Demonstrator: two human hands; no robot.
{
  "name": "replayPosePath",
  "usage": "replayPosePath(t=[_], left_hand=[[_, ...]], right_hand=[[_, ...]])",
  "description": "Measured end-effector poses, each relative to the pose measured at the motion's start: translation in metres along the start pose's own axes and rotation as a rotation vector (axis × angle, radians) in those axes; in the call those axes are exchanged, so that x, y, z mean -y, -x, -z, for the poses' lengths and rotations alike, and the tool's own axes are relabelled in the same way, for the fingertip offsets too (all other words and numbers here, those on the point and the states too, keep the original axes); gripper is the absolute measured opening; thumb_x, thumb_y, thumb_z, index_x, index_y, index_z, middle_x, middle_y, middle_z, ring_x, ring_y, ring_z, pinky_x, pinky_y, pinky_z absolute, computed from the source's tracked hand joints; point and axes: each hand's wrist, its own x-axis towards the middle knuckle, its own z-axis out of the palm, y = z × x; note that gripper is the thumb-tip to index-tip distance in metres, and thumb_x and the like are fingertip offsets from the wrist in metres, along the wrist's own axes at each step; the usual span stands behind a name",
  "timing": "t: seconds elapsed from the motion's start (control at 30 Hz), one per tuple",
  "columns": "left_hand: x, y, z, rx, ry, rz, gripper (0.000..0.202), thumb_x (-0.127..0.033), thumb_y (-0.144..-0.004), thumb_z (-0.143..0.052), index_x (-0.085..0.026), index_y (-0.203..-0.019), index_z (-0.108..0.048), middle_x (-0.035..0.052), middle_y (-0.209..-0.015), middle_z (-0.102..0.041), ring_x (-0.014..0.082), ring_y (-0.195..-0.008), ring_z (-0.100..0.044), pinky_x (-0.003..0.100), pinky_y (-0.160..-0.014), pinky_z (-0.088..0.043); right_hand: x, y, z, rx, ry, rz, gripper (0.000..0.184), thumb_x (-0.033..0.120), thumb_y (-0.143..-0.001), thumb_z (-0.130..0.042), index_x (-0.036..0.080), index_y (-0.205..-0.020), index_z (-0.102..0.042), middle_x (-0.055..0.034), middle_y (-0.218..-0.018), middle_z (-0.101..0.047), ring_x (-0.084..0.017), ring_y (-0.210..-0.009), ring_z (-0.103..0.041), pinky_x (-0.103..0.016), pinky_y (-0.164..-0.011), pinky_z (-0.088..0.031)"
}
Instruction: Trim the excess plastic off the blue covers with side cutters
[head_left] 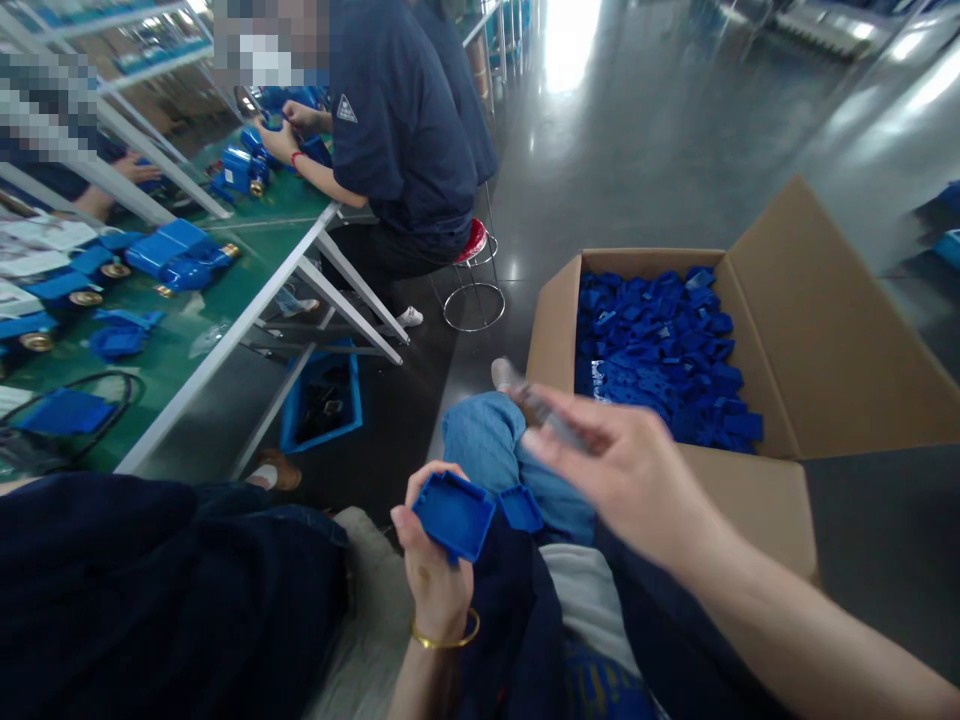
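Observation:
My left hand [433, 572], with a gold bangle on its wrist, is closed around a square blue plastic cover [454, 513] held over my lap. A smaller blue plastic piece [520, 507] sits right beside it, touching the cover's edge. My right hand [626, 467] reaches forward above my knee toward an open cardboard box [787, 330]. Its fingers are smeared by motion and a thin grey blurred object shows at the fingertips. The box holds several loose blue plastic parts [660, 350].
A green workbench [187, 330] on the left carries blue housings with brass fittings. A seated person in a dark shirt [397, 130] works there on a red stool [472, 245]. A blue bin [324, 400] lies under the bench. Grey floor stretches ahead.

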Motion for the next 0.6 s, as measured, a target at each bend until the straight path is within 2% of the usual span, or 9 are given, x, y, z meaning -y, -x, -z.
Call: replayPosePath(t=[0.03, 0.07, 0.1, 0.13, 0.2, 0.3, 0.37, 0.5, 0.6], left_hand=[[0.002, 0.000, 0.003, -0.029, 0.018, 0.038, 0.060, -0.076, -0.090, -0.042, -0.022, -0.096, -0.068, 0.0020, -0.087, -0.066, 0.0162, -0.075, -0.058, 0.023, -0.069, -0.050], [0.004, -0.001, 0.005, -0.044, 0.036, 0.072, 0.060, -0.075, -0.091, -0.042, -0.022, -0.095, -0.068, 0.0023, -0.086, -0.066, 0.0162, -0.076, -0.058, 0.024, -0.069, -0.050], [0.005, -0.001, 0.006, -0.045, 0.055, 0.097, 0.059, -0.075, -0.091, -0.042, -0.021, -0.094, -0.068, 0.0026, -0.086, -0.066, 0.0165, -0.076, -0.059, 0.024, -0.069, -0.050], [0.006, -0.001, 0.006, -0.041, 0.077, 0.114, 0.060, -0.075, -0.091, -0.043, -0.021, -0.094, -0.068, 0.0028, -0.086, -0.066, 0.0169, -0.077, -0.059, 0.024, -0.070, -0.050], [0.004, -0.002, 0.004, -0.025, 0.114, 0.136, 0.061, -0.077, -0.089, -0.045, -0.021, -0.093, -0.069, 0.0028, -0.086, -0.066, 0.0175, -0.078, -0.060, 0.025, -0.072, -0.051], [0.000, -0.002, 0.001, -0.022, 0.095, 0.150, 0.064, -0.078, -0.089, -0.042, -0.021, -0.091, -0.069, 0.0035, -0.085, -0.067, 0.0189, -0.080, -0.061, 0.028, -0.076, -0.051], [-0.001, 0.000, 0.001, -0.021, 0.029, 0.119, 0.064, -0.077, -0.091, -0.038, -0.021, -0.093, -0.069, 0.0051, -0.087, -0.069, 0.0207, -0.083, -0.063, 0.031, -0.081, -0.051], [0.002, 0.003, 0.005, -0.025, -0.044, 0.057, 0.065, -0.077, -0.090, -0.038, -0.022, -0.104, -0.068, 0.0073, -0.095, -0.071, 0.0234, -0.088, -0.065, 0.036, -0.088, -0.051], [0.005, 0.005, 0.006, -0.016, -0.054, 0.048, 0.065, -0.078, -0.089, -0.038, -0.022, -0.105, -0.066, 0.0069, -0.094, -0.070, 0.0233, -0.086, -0.066, 0.037, -0.089, -0.051]], right_hand=[[0.004, -0.008, 0.012, -0.146, -0.031, 0.030, 0.035, 0.032, -0.090, -0.065, 0.024, -0.124, -0.072, -0.0016, -0.100, -0.076, -0.020, -0.090, -0.070, -0.036, -0.082, -0.057], [0.007, -0.015, 0.023, -0.236, -0.028, 0.084, 0.038, 0.032, -0.089, -0.066, 0.024, -0.126, -0.071, -0.0008, -0.099, -0.076, -0.020, -0.088, -0.070, -0.035, -0.080, -0.057], [0.010, -0.020, 0.032, -0.245, 0.016, 0.121, 0.038, 0.032, -0.089, -0.067, 0.024, -0.126, -0.071, -0.0007, -0.100, -0.076, -0.019, -0.087, -0.069, -0.034, -0.078, -0.057], [0.012, -0.023, 0.038, -0.211, 0.094, 0.146, 0.038, 0.031, -0.088, -0.068, 0.024, -0.125, -0.072, -0.0011, -0.100, -0.076, -0.019, -0.086, -0.069, -0.034, -0.077, -0.056], [0.014, -0.023, 0.037, -0.036, 0.321, 0.177, 0.036, 0.025, -0.087, -0.068, 0.024, -0.123, -0.073, -0.0025, -0.100, -0.074, -0.020, -0.087, -0.068, -0.034, -0.078, -0.054], [0.013, -0.012, 0.017, 0.207, 0.696, 0.193, 0.038, 0.018, -0.087, -0.067, 0.024, -0.124, -0.071, -0.0052, -0.102, -0.072, -0.025, -0.094, -0.066, -0.040, -0.082, -0.052], [0.014, -0.004, 0.001, 0.299, 0.862, 0.180, 0.035, 0.017, -0.087, -0.065, 0.022, -0.120, -0.070, -0.0069, -0.101, -0.070, -0.029, -0.096, -0.064, -0.043, -0.082, -0.052], [0.018, 0.005, -0.020, 0.424, 0.943, 0.122, 0.024, 0.013, -0.086, -0.059, 0.020, -0.105, -0.070, -0.0080, -0.098, -0.066, -0.029, -0.094, -0.062, -0.043, -0.079, -0.051], [0.020, 0.007, -0.026, 0.472, 0.967, 0.091, 0.033, 0.013, -0.085, -0.058, 0.022, -0.114, -0.069, -0.0107, -0.105, -0.063, -0.032, -0.103, -0.060, -0.047, -0.083, -0.050]])
